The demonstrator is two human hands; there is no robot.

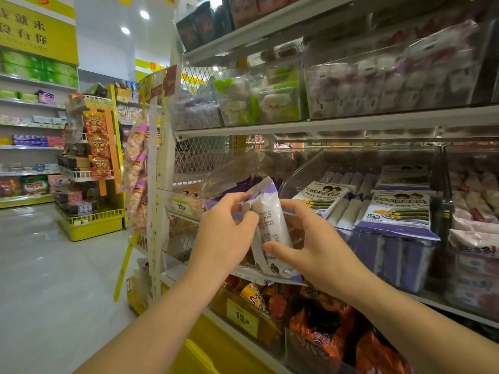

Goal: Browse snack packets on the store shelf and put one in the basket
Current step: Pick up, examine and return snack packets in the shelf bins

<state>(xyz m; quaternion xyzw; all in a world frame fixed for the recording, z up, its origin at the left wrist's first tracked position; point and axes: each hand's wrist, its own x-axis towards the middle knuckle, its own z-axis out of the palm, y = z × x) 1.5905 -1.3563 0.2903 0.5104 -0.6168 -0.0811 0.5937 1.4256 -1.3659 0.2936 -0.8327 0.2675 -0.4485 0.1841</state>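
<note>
- The left hand (224, 233) is curled onto the upper left part of the snack packet (270, 220). The packet's edge is pinched between its thumb and fingertips.
- The right hand (316, 244) is closed on the packet's right side. Its thumb is pressed on the lower front and its fingers are curled round the right edge.
- The packet is held in the air between the two hands, in front of the middle shelf (337, 125), almost upright with its top leaning a little to the left.
- The packet is white down the middle with pale purple borders and crimped ends. Small print is seen on the side facing the camera, and dark round pictures near the bottom.
- Both side edges of the packet are covered by the hands.
- Just behind it, a clear bin (237, 168) of purple packets is partly hidden by the packet and the left hand.
- To the right, white-and-purple packs (394, 211) printed with green rolls are stacked in a second clear bin.
- A price tag (181, 207) is fixed to the bin front to the left of the left hand.
- Below the hands, orange and dark packets (318, 327) are piled in a lower bin behind a yellow tag (241, 315).
- On the shelf above, green-and-white sweets (259, 101) are kept in clear bins.
- At the shelf's left end a strip of snack bags (136, 168) is hung, and a yellow rack (91, 222) is set across the aisle.
</note>
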